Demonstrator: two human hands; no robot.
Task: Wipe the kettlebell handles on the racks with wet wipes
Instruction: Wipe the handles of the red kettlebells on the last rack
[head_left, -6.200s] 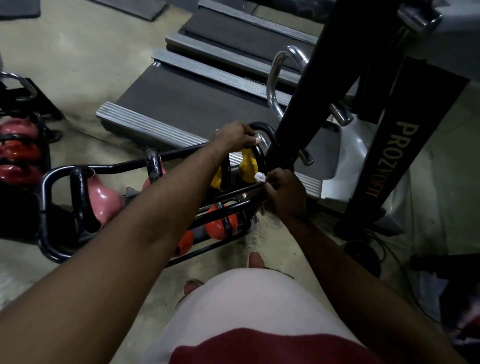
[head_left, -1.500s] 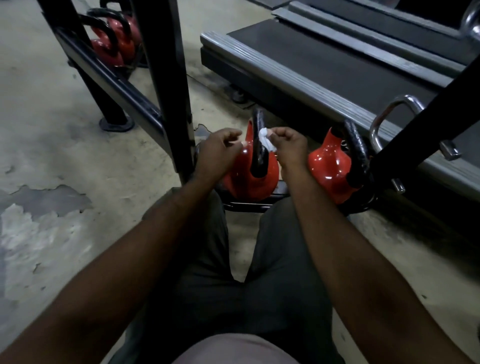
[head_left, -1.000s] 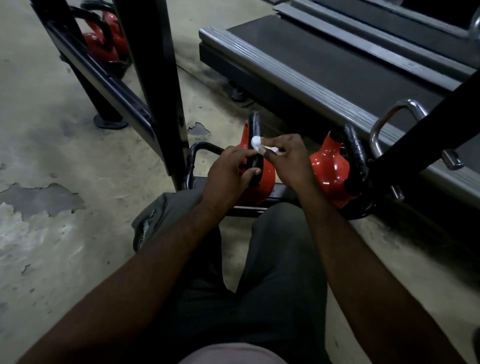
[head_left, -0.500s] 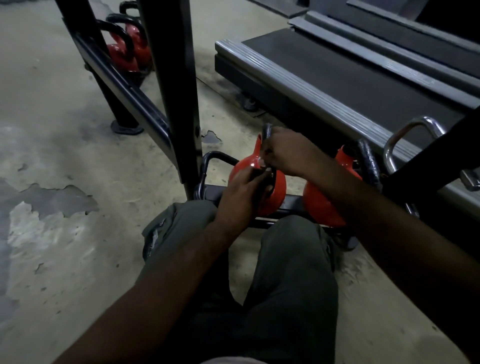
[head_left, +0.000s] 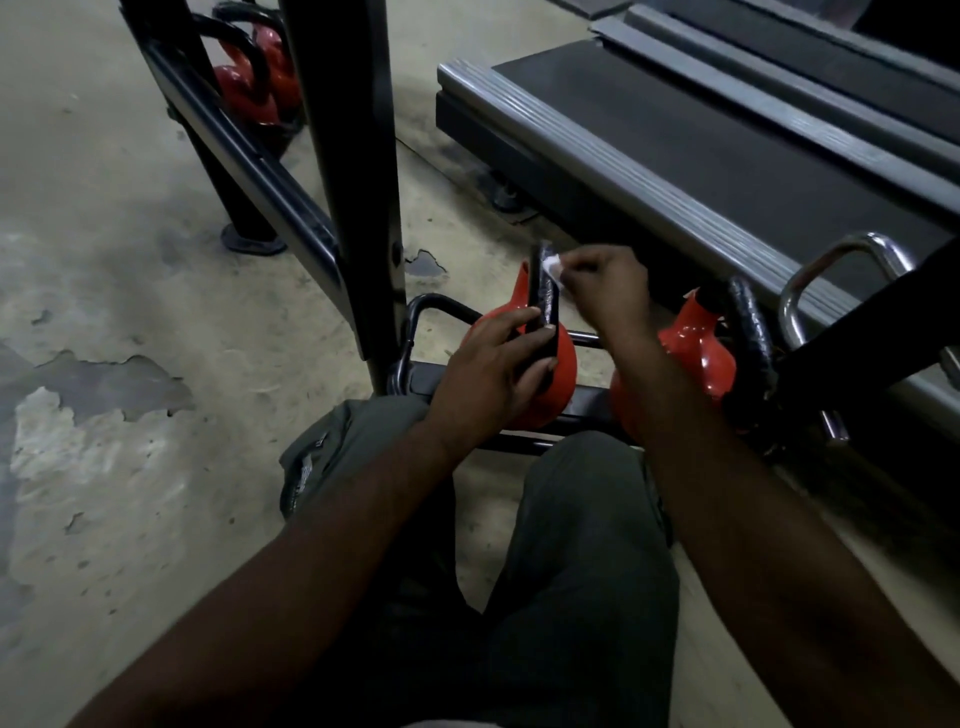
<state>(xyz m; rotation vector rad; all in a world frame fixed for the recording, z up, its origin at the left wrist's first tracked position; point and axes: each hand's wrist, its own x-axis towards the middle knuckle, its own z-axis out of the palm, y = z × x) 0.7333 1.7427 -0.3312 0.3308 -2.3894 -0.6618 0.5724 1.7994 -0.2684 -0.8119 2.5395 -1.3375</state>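
Two red kettlebells sit on the rack's low black shelf (head_left: 589, 399) in front of my knees. The left kettlebell (head_left: 563, 374) has a black handle (head_left: 544, 283) standing upright. My left hand (head_left: 493, 371) lies on its body, fingers wrapped around the lower end of the handle. Pinched in my right hand (head_left: 605, 293) is a small white wet wipe (head_left: 551, 266), pressed against the upper part of that handle. The right kettlebell (head_left: 698, 358), with its own black handle (head_left: 750, 332), stands untouched behind my right forearm.
A black rack upright (head_left: 353, 171) rises just left of my hands. More red kettlebells (head_left: 254, 83) sit on another rack at the far left. A treadmill deck (head_left: 701, 140) runs behind, with a chrome loop (head_left: 836, 275) at right. The concrete floor (head_left: 104, 364) is patchy.
My right hand has lifted from low on the handle to its upper part, so the white wipe shows again. My left hand stays on the kettlebell. The view has shifted slightly.
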